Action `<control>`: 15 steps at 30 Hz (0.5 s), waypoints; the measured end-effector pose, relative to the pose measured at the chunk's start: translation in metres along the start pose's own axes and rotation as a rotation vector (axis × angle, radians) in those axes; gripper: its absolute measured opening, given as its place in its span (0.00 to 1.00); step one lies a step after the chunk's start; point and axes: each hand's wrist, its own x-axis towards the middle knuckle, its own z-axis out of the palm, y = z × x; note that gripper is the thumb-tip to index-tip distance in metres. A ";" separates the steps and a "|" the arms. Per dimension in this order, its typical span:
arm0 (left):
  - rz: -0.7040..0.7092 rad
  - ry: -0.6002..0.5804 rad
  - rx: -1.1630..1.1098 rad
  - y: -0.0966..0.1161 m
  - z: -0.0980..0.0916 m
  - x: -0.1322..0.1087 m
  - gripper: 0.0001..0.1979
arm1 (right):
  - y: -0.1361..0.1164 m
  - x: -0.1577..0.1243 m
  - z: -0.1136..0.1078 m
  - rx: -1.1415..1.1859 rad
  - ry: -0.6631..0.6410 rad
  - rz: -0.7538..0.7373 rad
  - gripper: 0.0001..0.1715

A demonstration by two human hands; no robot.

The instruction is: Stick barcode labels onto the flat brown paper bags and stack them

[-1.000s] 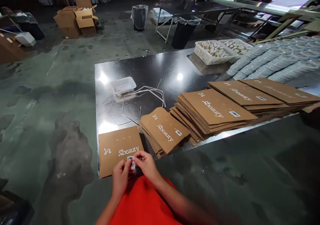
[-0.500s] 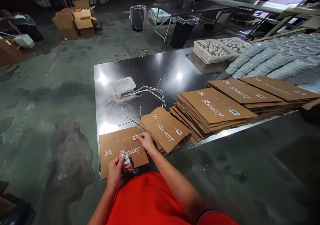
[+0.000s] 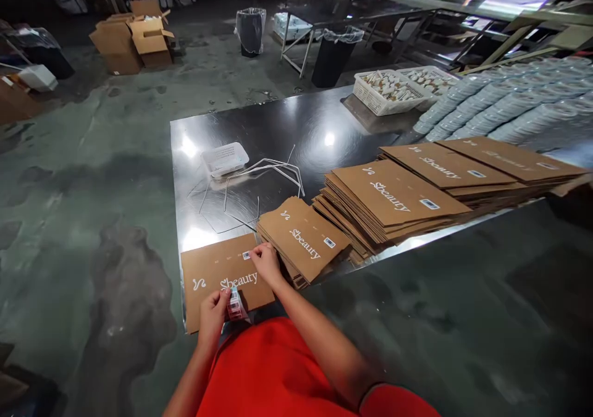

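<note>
A flat brown cardboard sheet (image 3: 210, 275) printed "Sbeauty" lies at the near left corner of the steel table (image 3: 278, 130). My left hand (image 3: 214, 312) is closed on a strip of small barcode stickers (image 3: 234, 302) at the sheet's near edge. My right hand (image 3: 266, 261) rests on the sheet's far right corner, fingers pressed on a small barcode sticker (image 3: 246, 255) stuck there. Just right of it lies a stack of the same sheets (image 3: 303, 241).
More fanned stacks of printed sheets (image 3: 398, 197) run to the right. A small white basket (image 3: 225, 158) and loose white straps (image 3: 264, 173) lie behind. White baskets of parts (image 3: 386, 92) and rows of stacked white discs (image 3: 500, 105) sit far right. Bins and cardboard boxes stand on the floor.
My right hand left the sticker strip, reached forward to the sheet's far right corner and put a barcode sticker down there. My left hand stayed on the strip.
</note>
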 end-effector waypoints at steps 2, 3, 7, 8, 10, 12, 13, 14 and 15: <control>0.005 -0.012 -0.008 0.004 0.001 -0.003 0.28 | -0.006 -0.004 -0.002 -0.085 -0.003 -0.017 0.08; 0.010 -0.014 -0.011 0.007 0.002 -0.004 0.28 | -0.009 -0.006 -0.003 -0.132 -0.004 -0.026 0.08; 0.008 -0.008 -0.012 0.015 0.005 -0.008 0.30 | -0.017 -0.006 -0.007 -0.259 -0.012 -0.052 0.07; 0.002 -0.009 -0.011 0.016 0.005 -0.008 0.31 | -0.018 -0.004 -0.008 -0.276 -0.017 -0.044 0.09; -0.001 -0.016 -0.006 0.015 0.005 -0.006 0.31 | -0.017 0.003 -0.010 -0.276 -0.024 -0.018 0.13; 0.011 -0.019 0.005 0.013 0.004 -0.003 0.31 | -0.012 0.011 -0.011 -0.218 -0.033 -0.008 0.13; 0.019 -0.019 0.012 0.012 0.004 -0.002 0.31 | -0.010 0.015 -0.013 -0.167 -0.048 -0.012 0.13; 0.023 -0.021 0.021 0.011 0.004 -0.001 0.30 | -0.007 0.017 -0.014 -0.111 -0.067 -0.017 0.12; 0.026 -0.021 0.027 0.010 0.004 -0.002 0.30 | -0.004 0.018 -0.016 -0.056 -0.080 -0.021 0.10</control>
